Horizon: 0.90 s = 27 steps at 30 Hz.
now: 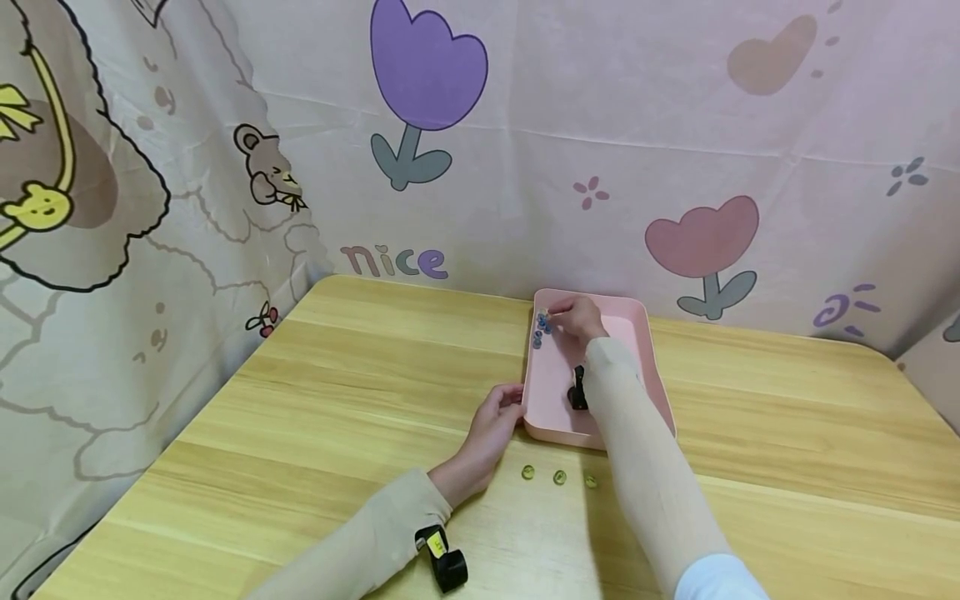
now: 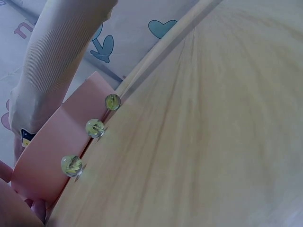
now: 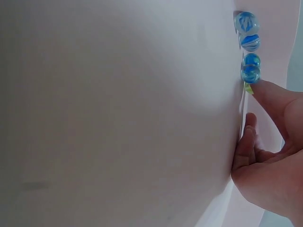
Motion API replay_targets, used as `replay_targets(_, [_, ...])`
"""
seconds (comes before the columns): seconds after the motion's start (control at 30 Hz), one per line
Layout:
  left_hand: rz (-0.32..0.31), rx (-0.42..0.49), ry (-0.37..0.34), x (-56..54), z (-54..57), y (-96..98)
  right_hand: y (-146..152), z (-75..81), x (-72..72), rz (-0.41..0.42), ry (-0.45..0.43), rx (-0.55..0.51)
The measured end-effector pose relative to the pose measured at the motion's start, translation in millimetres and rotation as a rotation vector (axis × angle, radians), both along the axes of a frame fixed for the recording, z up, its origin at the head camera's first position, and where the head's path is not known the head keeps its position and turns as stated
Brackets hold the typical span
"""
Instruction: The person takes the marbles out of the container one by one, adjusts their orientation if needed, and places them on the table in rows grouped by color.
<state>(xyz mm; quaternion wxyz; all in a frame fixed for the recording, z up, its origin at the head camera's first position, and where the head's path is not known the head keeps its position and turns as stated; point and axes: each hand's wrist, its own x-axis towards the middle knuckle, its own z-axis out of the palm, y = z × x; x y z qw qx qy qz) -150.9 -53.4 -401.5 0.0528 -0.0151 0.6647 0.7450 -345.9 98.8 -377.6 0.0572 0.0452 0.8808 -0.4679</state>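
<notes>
A shallow pink tray (image 1: 551, 417) lies on the table. Along its left side, toward the far corner, sit several blue-swirled glass marbles (image 3: 250, 42). My right hand (image 1: 576, 318) reaches into that far-left part, and its fingertips pinch a yellow-green marble (image 3: 248, 88) right beside the blue ones; the marble is mostly hidden. At the tray's near-left corner my left hand (image 1: 491, 429) holds the wall with bent fingers. Just in front of the tray, three yellow-green marbles (image 1: 559, 477) stand apart in a row on the wood; the left wrist view shows them beside the pink wall.
The light wooden table (image 1: 337, 400) spreads around the tray. Behind it hangs a printed cloth (image 1: 525, 217) that meets the table's back edge. Black wrist cameras (image 1: 448, 567) are strapped to both sleeved forearms. My right forearm crosses over the tray's near-right part.
</notes>
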Motion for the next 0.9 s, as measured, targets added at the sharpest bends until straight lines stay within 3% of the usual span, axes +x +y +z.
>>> replay_targets(0.3, [0.002,0.005,-0.015,1.8,0.9,-1.6,2,-0.2,3.1,0.021,-0.008,-0.049])
replay_targets(0.63, [-0.014,0.007,-0.008,2.4,2.2,1.1,13,6.7,9.9,0.087,0.083,-0.139])
replay_targets(0.9, [-0.002,0.005,-0.01,1.4,1.7,0.0,19,31.9,16.3,0.215,0.08,-0.111])
